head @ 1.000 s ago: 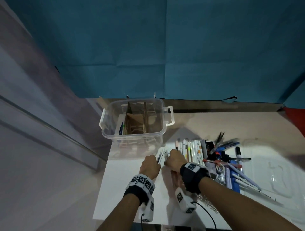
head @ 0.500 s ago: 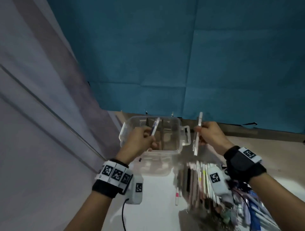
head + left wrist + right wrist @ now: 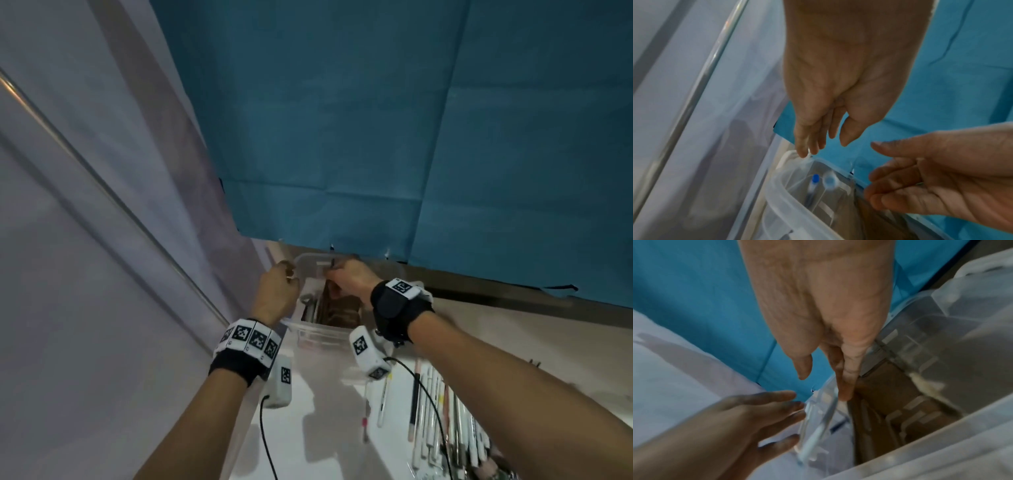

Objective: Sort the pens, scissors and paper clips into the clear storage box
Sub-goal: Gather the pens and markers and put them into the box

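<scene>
The clear storage box point(image 3: 318, 329) stands at the table's far edge, split by brown cardboard dividers point(image 3: 342, 308). Both my hands hover over its left compartment. My left hand point(image 3: 287, 270) hangs above the box's far left corner point(image 3: 789, 155) with straight, empty fingers point(image 3: 807, 146). Beside it, my right hand point(image 3: 334, 274) is also empty, its fingers point(image 3: 846, 386) pointing down at the far rim. A blue-capped pen point(image 3: 815, 177) lies inside the box. A blurred white pen point(image 3: 818, 431) sits in the same compartment below my right fingertips. Several pens point(image 3: 431, 411) lie in a row on the table.
A blue cloth point(image 3: 376, 137) hangs right behind the box. A pale wall with a metal rail point(image 3: 102, 192) runs along the left, close to the table's left edge. One pink-tipped pen point(image 3: 365, 421) lies apart from the row. Camera cables point(image 3: 265, 438) dangle from my wrists.
Each hand lifted a pen off the table and carried it to the box. Both pens have left my fingers and the hands now hang open above the left compartment.
</scene>
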{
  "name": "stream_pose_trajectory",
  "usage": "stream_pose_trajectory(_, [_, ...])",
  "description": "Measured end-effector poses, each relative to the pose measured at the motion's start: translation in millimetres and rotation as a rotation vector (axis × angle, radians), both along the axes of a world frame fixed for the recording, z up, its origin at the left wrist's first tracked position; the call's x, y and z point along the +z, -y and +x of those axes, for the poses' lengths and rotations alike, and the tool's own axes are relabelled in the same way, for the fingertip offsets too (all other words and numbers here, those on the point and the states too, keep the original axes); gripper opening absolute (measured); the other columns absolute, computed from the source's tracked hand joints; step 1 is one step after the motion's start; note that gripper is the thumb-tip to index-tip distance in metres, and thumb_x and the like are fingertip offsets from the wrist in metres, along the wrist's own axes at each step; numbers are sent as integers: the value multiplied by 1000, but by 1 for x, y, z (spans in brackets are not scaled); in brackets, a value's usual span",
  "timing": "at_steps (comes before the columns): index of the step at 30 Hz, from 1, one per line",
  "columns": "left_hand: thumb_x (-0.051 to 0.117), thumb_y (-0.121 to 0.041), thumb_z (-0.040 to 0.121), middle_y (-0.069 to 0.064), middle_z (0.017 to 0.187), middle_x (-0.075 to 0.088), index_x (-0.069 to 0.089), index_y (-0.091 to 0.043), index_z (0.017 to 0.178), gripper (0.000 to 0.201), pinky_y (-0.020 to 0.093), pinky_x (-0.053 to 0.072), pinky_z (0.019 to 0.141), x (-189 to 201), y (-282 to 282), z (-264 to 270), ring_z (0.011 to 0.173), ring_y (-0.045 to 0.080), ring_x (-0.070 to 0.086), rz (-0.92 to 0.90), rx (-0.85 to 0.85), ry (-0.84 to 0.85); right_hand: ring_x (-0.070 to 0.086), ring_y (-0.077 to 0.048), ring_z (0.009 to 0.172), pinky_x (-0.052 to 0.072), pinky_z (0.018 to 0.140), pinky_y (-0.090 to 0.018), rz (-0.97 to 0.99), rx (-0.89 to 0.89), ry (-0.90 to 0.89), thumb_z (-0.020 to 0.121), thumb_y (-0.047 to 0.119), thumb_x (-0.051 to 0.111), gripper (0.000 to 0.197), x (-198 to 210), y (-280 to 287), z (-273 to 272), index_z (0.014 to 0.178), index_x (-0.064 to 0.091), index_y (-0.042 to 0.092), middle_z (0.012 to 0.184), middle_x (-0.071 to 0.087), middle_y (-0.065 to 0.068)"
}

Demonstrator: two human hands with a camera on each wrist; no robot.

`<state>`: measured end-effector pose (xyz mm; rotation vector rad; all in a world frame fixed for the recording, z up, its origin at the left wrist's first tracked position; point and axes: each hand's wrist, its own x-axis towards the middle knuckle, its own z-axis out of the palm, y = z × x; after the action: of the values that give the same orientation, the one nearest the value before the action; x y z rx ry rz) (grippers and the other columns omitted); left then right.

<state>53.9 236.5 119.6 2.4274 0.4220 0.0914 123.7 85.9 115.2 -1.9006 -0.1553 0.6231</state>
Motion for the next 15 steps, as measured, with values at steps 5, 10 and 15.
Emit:
stream_pose_trajectory(5, [58, -8, 99, 12, 77, 74, 68, -6, 98, 10, 31, 56, 60, -6, 14, -45, 61, 16, 69, -315, -179, -104, 63, -27, 58, 57, 55, -31, 59, 172, -46, 96, 15, 63, 23, 10, 47, -21, 92, 67, -7, 76, 66, -24])
stream_pose_trajectory(10, [62, -16, 95, 14, 82, 76, 70, -4, 94, 15, 32, 59, 64, -47, 38, -82, 68, 18, 71, -287, -452, -470, 60, -23, 57, 52, 54, -27, -66, 568, -176, 96, 22, 63, 34, 14, 103, -45, 93, 66, -12, 75, 68, -20])
stream_pose_trajectory(15, [57, -38, 97, 13, 122, 61, 60, -7, 119, 38, 38, 49, 93, -135, 65, -85, 113, 31, 60, 71, -217, -518, 60, -19, 47, 51, 48, -24, -402, 683, -285, 94, 16, 63, 27, -31, 135, -70, 86, 69, -8, 75, 68, -22])
